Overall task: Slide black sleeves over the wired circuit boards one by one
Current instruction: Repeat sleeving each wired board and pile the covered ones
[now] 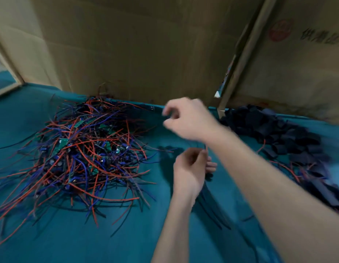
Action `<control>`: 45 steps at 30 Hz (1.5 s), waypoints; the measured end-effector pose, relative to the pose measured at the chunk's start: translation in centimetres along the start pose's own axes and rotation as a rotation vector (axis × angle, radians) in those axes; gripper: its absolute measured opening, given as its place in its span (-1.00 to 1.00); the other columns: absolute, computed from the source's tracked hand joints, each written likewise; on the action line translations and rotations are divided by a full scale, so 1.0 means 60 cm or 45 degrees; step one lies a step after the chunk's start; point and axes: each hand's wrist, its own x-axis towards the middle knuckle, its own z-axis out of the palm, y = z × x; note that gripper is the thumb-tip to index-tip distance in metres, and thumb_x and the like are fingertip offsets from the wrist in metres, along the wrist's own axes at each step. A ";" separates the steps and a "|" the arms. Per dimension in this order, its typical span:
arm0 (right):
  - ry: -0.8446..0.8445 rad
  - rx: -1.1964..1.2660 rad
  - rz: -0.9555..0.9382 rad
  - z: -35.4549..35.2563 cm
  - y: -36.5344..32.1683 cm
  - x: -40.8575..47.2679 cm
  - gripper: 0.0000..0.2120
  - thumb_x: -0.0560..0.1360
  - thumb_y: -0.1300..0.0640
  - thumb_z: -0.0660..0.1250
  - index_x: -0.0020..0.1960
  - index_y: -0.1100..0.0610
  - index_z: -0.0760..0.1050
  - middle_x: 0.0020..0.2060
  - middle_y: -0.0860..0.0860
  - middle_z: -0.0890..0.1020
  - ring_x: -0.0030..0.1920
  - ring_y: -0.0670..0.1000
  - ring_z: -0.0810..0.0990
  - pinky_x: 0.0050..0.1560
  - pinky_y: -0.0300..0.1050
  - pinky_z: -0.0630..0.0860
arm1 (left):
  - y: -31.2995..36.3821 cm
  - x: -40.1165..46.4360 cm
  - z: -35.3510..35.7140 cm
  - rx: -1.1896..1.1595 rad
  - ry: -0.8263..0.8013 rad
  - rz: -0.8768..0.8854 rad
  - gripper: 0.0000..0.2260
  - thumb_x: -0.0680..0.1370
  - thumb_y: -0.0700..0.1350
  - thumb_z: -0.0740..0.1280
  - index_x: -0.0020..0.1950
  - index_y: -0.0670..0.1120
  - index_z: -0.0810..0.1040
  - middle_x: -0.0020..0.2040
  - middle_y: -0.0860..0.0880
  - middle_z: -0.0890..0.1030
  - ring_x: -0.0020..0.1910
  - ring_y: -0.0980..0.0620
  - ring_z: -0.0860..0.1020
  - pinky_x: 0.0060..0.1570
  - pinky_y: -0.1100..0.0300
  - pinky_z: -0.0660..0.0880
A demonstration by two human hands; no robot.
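Note:
A big tangle of wired circuit boards, small green boards with red and blue leads, lies on the left of the teal table. Black sleeves are heaped at the right. My left hand is in the middle, closed around a bundle of leads; a red wire tip sticks up from it and dark wires trail down towards me. The board on these leads is hidden in the hand. My right hand hovers above it by the tangle's right edge, blurred, fingers curled and apart, holding nothing visible.
Tall cardboard walls close off the back of the table, with a wooden post at the right. More sleeved pieces with red leads lie along the right side, beside my right forearm.

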 end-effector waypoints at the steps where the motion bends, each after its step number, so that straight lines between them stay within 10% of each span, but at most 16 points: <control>1: 0.036 -0.080 0.101 -0.032 0.044 -0.001 -0.79 0.31 -0.08 0.33 -0.09 -0.09 0.61 -0.05 0.07 0.72 0.01 0.16 0.68 0.10 0.00 0.62 | 0.000 -0.002 0.003 0.000 -0.023 0.010 -0.85 0.63 -0.29 0.27 -0.11 -0.24 0.58 -0.30 -0.13 0.60 -0.38 -0.03 0.63 -0.31 0.19 0.59; 8: -0.384 -0.599 0.923 -0.115 0.339 -0.104 -0.54 0.37 -0.13 0.55 0.13 0.13 0.63 0.17 0.22 0.66 0.17 0.20 0.65 0.12 -0.06 0.60 | 0.001 -0.007 0.003 -0.023 -0.022 -0.005 -0.87 0.63 -0.29 0.27 -0.09 -0.25 0.56 -0.31 -0.12 0.59 -0.36 -0.02 0.64 -0.37 0.26 0.54; 14: -0.115 -0.125 0.978 -0.112 0.375 -0.139 -0.69 0.28 0.06 0.70 -0.08 0.07 0.65 -0.18 0.02 0.65 -0.17 0.09 0.63 -0.29 -0.12 0.57 | 0.007 -0.014 0.003 -0.023 -0.012 -0.001 -0.87 0.63 -0.30 0.26 -0.08 -0.29 0.55 -0.29 -0.14 0.57 -0.36 -0.04 0.62 -0.36 0.25 0.55; 23: 0.498 0.219 1.102 -0.145 0.382 -0.157 -0.65 0.28 0.23 0.64 0.00 0.03 0.65 -0.07 0.18 0.72 -0.09 0.19 0.70 0.11 0.07 0.65 | -0.002 -0.009 0.000 -0.029 -0.021 0.029 -0.88 0.63 -0.30 0.26 -0.07 -0.29 0.56 -0.30 -0.13 0.59 -0.35 -0.07 0.62 -0.34 0.21 0.55; 28: 0.938 0.387 0.840 -0.176 0.271 -0.154 -0.84 0.28 0.13 0.56 -0.28 -0.06 0.61 -0.29 -0.08 0.69 -0.24 -0.02 0.63 0.01 -0.01 0.66 | -0.002 -0.008 0.001 -0.039 -0.030 0.044 -0.88 0.62 -0.30 0.27 -0.02 -0.30 0.59 -0.26 -0.16 0.64 -0.34 -0.03 0.64 -0.31 0.24 0.58; 34: 0.518 0.341 0.354 0.012 0.100 -0.180 -0.80 0.31 0.24 0.50 -0.26 0.04 0.50 -0.33 -0.05 0.61 -0.26 0.03 0.58 -0.15 -0.03 0.54 | -0.004 -0.006 -0.004 -0.068 -0.056 0.069 -0.87 0.61 -0.29 0.30 -0.01 -0.23 0.66 -0.11 -0.19 0.71 -0.18 -0.02 0.63 -0.15 0.18 0.59; 45: 0.492 0.766 0.474 0.060 0.151 -0.210 -0.78 0.30 0.15 0.65 -0.30 0.03 0.60 -0.35 -0.12 0.70 -0.32 -0.17 0.64 -0.18 -0.16 0.57 | -0.014 -0.002 -0.013 0.407 -0.053 0.269 -0.81 0.57 -0.23 0.35 -0.07 0.02 0.71 -0.16 0.06 0.73 -0.16 0.13 0.66 -0.05 0.24 0.56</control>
